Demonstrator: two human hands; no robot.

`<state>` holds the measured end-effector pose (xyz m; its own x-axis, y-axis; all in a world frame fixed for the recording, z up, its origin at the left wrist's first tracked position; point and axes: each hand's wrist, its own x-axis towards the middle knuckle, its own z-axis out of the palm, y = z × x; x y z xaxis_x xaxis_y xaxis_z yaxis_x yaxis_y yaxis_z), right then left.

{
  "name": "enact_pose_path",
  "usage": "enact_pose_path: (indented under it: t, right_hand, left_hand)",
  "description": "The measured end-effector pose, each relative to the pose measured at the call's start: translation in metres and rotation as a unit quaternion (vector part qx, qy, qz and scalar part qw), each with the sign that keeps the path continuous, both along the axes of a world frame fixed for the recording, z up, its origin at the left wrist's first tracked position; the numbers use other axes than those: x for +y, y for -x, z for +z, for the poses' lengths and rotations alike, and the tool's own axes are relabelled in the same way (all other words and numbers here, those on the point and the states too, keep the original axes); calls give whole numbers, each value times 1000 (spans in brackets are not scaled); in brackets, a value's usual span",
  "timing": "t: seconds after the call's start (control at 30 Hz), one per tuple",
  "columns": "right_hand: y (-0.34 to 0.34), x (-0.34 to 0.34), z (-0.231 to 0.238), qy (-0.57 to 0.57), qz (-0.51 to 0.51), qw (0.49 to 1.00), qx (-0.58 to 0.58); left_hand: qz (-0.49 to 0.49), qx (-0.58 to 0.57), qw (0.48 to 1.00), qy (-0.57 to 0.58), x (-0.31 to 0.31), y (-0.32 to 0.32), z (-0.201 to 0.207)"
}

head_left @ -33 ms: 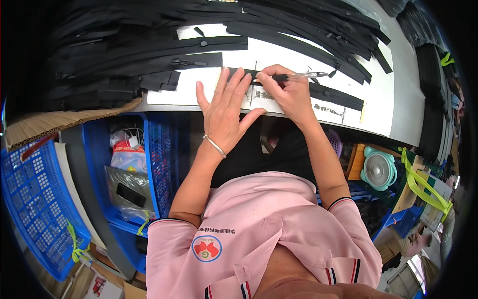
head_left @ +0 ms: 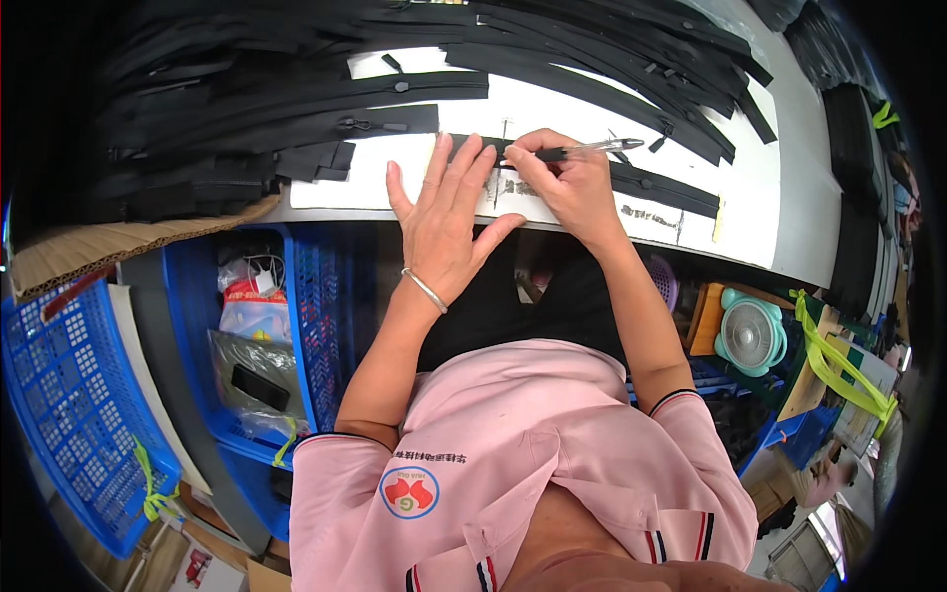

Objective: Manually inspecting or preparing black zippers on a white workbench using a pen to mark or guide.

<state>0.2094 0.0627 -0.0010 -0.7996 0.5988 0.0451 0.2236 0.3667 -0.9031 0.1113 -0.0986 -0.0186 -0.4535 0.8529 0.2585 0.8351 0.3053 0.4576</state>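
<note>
Black zipper (head_left: 679, 193): lengthwise on the white board (head_left: 747, 197), partly covered by both hands.
Pen (head_left: 592, 148): clear barrel, slanted over the zipper, dark end toward the left hand (head_left: 444, 212).
Right hand (head_left: 572, 185): grip clamped on the pen.
Left hand: grip apart, fingers spread, fingertips on the zipper.
Other black zippers (head_left: 227, 118): heaped on the tabletop (head_left: 804, 202), left and far side.
Blue crate (head_left: 321, 326): lower left.
Turquoise fan (head_left: 747, 331): lower right.
</note>
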Motion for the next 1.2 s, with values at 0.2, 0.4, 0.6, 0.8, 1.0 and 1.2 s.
enact_pose_path:
  t: [0.2,0.4,0.6,0.8,1.0,1.2]
  right_hand:
    - [0,-2,-4,-11,0,1000,11]
    - [-2,-2,-5,56,12,998,39]
    - [-35,16,-1,-399,-18,914,68]
    - [-81,39,2,-354,-87,931,16]
    - [-84,42,-5,-321,-86,943,33]
    - [-85,43,-4,-308,-80,947,42]
  left_hand:
    - [-4,-11,1000,-9,0,0,0]
    - [-10,-8,1000,0,2,0,2]
    - [-6,-4,1000,14,1,1,2]
    - [-11,-1,1000,13,2,1,2]
    - [-10,3,999,-40,15,-15,16]
    - [-102,-104,978,-148,76,-45,11]
